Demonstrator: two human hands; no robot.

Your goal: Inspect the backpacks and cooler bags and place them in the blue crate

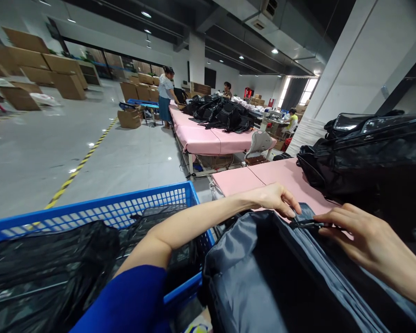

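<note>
An open black bag (249, 273) with a shiny grey-blue lining lies in front of me, its mouth facing up. At the far end of its opening my left hand (280, 200) is closed, thumb and fingers pinching the bag's edge. Opposite it, my right hand (362, 233) pinches a slim black piece (308, 224) that reaches toward the left fingertips. Whether this piece is a small tool or part of the zipper edge, I cannot tell. The lower inside of the bag is in dark shadow.
A blue plastic basket (190, 189) at left holds black bags in clear wrap (55, 273). Black bags (370, 152) are piled at right on the pink table (263, 178). Beyond stand another pink table (197, 138) with backpacks (225, 113), a chair (259, 144) and several people.
</note>
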